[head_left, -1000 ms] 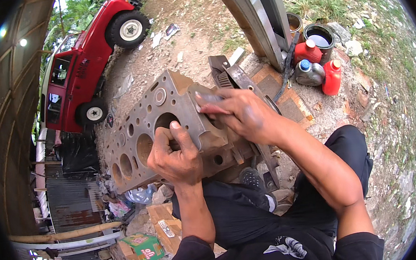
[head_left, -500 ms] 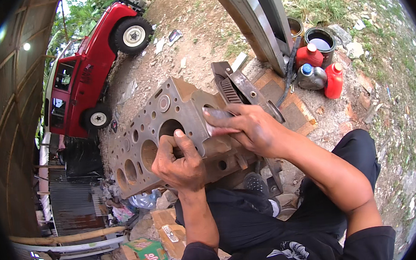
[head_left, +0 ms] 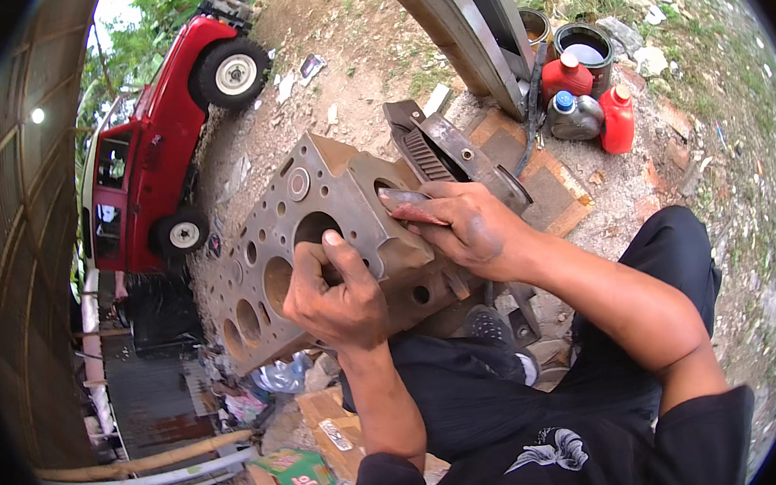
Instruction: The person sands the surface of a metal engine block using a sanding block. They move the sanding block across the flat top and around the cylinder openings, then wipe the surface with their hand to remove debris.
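Observation:
A brown-grey engine block (head_left: pixel 348 198) with a row of round cylinder bores lies tilted in front of me. My left hand (head_left: pixel 338 303) is closed at the rim of the bore nearest me, its fingers hooked into the opening and its thumb pointing up. At the right end of the block, my right hand (head_left: pixel 471 227) pinches a thin, dark flat piece (head_left: pixel 399 196) against the end face beside a round hole. The fingers partly cover that piece, and its exact kind is unclear.
A rusty metal part with a ribbed grille (head_left: pixel 422 156) stands just beyond the block. Red jugs (head_left: pixel 617 120), a grey bottle (head_left: pixel 576 118) and an open can (head_left: pixel 587 49) stand by a metal post (head_left: pixel 453 28). A red off-road car (head_left: pixel 149 156) is parked at far left; cardboard boxes (head_left: pixel 297 476) lie below.
The view has shifted slightly. My right hand has moved a little along the block's end face with the flat piece; my left hand keeps its hold at the bore.

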Demonstrator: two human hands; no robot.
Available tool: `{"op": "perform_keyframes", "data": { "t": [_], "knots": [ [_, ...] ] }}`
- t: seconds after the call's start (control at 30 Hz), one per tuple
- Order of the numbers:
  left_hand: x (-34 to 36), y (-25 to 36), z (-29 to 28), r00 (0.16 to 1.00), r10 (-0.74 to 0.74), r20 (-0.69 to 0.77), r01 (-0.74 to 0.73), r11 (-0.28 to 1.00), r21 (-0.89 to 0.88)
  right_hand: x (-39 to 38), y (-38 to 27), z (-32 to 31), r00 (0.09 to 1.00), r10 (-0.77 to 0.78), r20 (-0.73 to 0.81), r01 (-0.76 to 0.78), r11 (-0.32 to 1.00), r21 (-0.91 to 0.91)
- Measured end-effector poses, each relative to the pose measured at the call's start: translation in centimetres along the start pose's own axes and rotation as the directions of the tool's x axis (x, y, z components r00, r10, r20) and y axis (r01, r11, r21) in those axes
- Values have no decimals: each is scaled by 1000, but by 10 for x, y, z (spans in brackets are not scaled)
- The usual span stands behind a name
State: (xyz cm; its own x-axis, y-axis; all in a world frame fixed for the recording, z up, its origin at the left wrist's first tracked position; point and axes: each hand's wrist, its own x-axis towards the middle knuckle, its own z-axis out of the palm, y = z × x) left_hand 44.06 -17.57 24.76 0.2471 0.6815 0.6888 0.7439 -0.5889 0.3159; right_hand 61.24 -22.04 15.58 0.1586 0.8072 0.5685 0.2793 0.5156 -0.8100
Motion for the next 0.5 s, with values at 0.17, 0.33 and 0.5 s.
{"op": "perform_keyframes", "data": {
  "t": [0.17,0.33,0.5],
  "knots": [
    [-3,-2,-5,999,47,12,-47,999,-19,14,-10,-14,978,147,-149,-168,975,-145],
    [-3,2,-5,1000,16,16,-15,998,-54,30,-14,-7,992,-14,-122,10,999,-35],
    [-2,0,-2,1000,15,3,-15,1000,-8,26,-19,-7,999,34,-20,-35,999,-6]
  ]
}}
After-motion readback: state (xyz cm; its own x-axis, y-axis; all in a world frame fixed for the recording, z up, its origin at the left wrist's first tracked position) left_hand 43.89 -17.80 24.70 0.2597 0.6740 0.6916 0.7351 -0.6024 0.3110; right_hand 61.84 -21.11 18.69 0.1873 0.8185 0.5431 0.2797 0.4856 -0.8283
